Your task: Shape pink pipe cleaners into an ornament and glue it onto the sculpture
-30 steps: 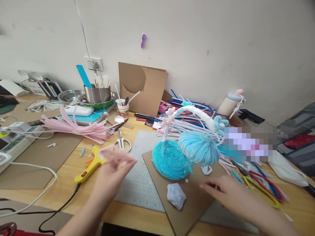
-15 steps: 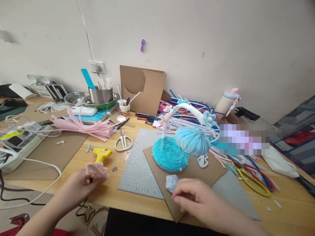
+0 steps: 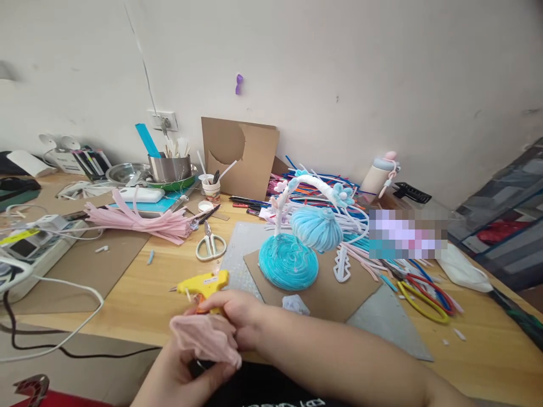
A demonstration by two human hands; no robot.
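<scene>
My left hand is closed on a pink fuzzy pipe-cleaner piece, low at the table's front edge. Just behind it, my right hand has its fingers round the handle of a yellow glue gun with an orange trigger; the nozzle points left. The pink piece hides part of the right fingers. Beyond my right forearm a blue and white pipe-cleaner lamp stands on a cardboard sheet. A pale rosette lies in front of its round base, and a white zigzag-edged piece lies to its right.
White-handled scissors and a pink pipe-cleaner bundle lie behind the glue gun. White cables run from a power strip at left. Yellow-handled pliers lie at right, near a heap of coloured pipe cleaners.
My right hand has moved left from beside the rosette to the glue gun, which now sits further right, nearer me. My left hand has brought the pink piece right and closer.
</scene>
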